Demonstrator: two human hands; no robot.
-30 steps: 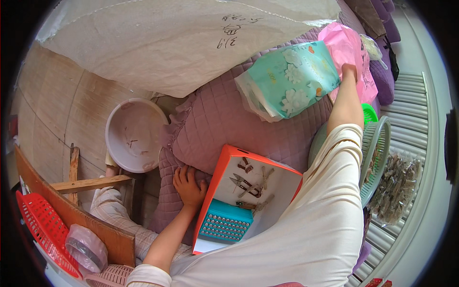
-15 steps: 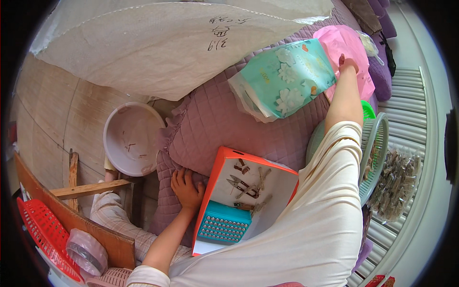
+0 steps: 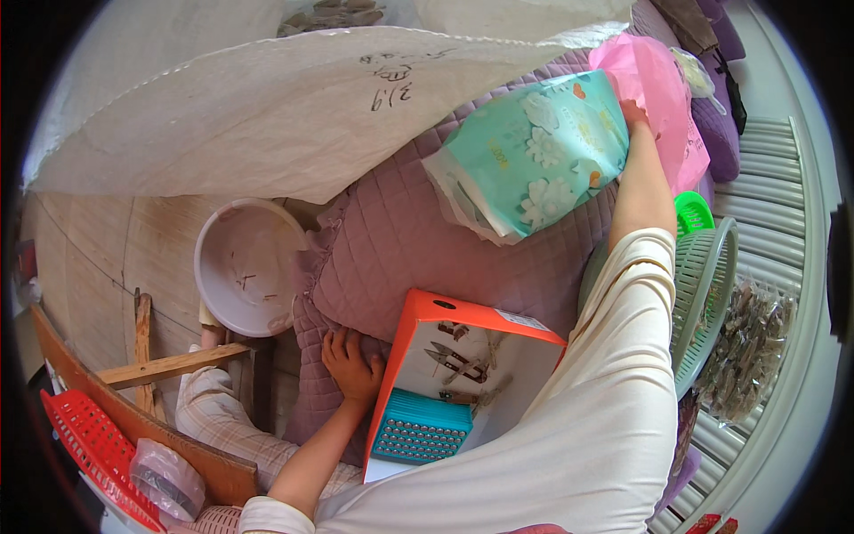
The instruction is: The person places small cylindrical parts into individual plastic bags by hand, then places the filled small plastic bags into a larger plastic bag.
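Observation:
My left hand (image 3: 354, 367) lies on the edge of the mauve quilted cover (image 3: 382, 231), fingers stretched out, holding nothing, just left of an orange-rimmed box (image 3: 405, 347). Inside the box are thread snips (image 3: 458, 360), several small tools, and a teal block (image 3: 420, 429) topped with rows of silvery round studs. My right arm reaches far forward. There my right hand (image 3: 634, 114) is at the right edge of a teal flower-printed plastic package (image 3: 534, 151), against a pink plastic bag (image 3: 654, 98). Its fingers are mostly hidden, so its grip cannot be made out.
A large whitish sack (image 3: 240, 125) spans the far left. A pale basin (image 3: 209, 267) with a few brown bits stands on the floor below it. Grey-green baskets (image 3: 698, 303) and a clear bag of dried brown pieces (image 3: 747, 356) sit at right. A red basket (image 3: 93, 454) is at lower left.
The view has shifted slightly, bringing brown pieces behind the sack into sight. My right hand has come up against the teal package's edge. My left hand stays on the quilted cover.

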